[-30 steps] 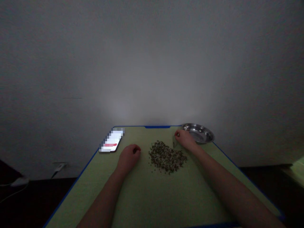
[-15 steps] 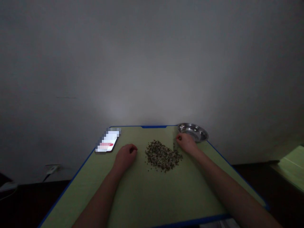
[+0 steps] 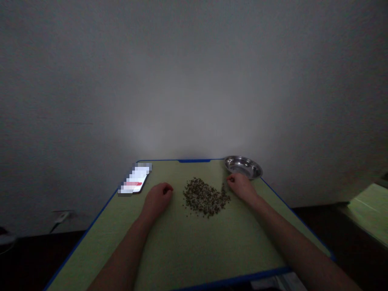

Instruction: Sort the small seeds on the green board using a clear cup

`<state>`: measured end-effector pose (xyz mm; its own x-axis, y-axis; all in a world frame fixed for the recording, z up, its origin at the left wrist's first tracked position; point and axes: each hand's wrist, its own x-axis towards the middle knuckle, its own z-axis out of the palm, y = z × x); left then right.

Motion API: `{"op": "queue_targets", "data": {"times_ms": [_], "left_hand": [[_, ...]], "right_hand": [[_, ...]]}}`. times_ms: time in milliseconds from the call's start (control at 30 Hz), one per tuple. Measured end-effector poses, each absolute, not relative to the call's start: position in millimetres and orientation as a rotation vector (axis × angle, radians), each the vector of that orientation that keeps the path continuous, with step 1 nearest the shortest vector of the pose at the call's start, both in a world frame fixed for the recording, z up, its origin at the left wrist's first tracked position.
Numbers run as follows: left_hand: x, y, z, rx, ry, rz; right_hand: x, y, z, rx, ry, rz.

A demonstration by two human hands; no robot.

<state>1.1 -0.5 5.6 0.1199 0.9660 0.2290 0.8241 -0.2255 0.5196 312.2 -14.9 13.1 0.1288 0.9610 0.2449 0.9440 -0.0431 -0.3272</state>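
Observation:
A loose heap of small dark and pale seed-like grains point(image 3: 205, 198) is spread on the pale green table point(image 3: 194, 250). To its left my left hand point(image 3: 157, 199) rests with curled fingers; the inside of the fist is hidden. At the heap's right side my right hand point(image 3: 241, 187) is closed, thumb and fingers pressed together. What it holds, if anything, is too small to name. A thin trail of specks runs between those fingertips and the heap; whether they are falling or lying there I cannot tell. Just behind this hand stands a shiny metal bowl point(image 3: 244, 165).
A phone point(image 3: 135, 178) with a lit screen lies at the table's far left corner. Blue trim point(image 3: 194, 161) edges the table, and a grey wall point(image 3: 194, 89) rises behind it. An adapter point(image 3: 62, 218) hangs at the left; another pale green surface point(image 3: 370, 214) is at the right.
My right hand has moved slightly nearer to me, away from the bowl's rim. The specks beside it look denser. My left hand stays put; the whole view has shifted a little.

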Motion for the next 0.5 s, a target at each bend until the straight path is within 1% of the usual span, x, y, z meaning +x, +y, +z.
{"op": "queue_targets", "data": {"times_ms": [233,500], "left_hand": [[0.0,2.0,3.7,2.15,1.77,0.756],[0.3,2.9,3.5,2.162,1.765,0.747]], "right_hand": [[316.7,-25.9,14.3,-2.015,-1.865,0.056],[316.8,-46.3,28.1,-2.014,-1.944,0.023]]}}
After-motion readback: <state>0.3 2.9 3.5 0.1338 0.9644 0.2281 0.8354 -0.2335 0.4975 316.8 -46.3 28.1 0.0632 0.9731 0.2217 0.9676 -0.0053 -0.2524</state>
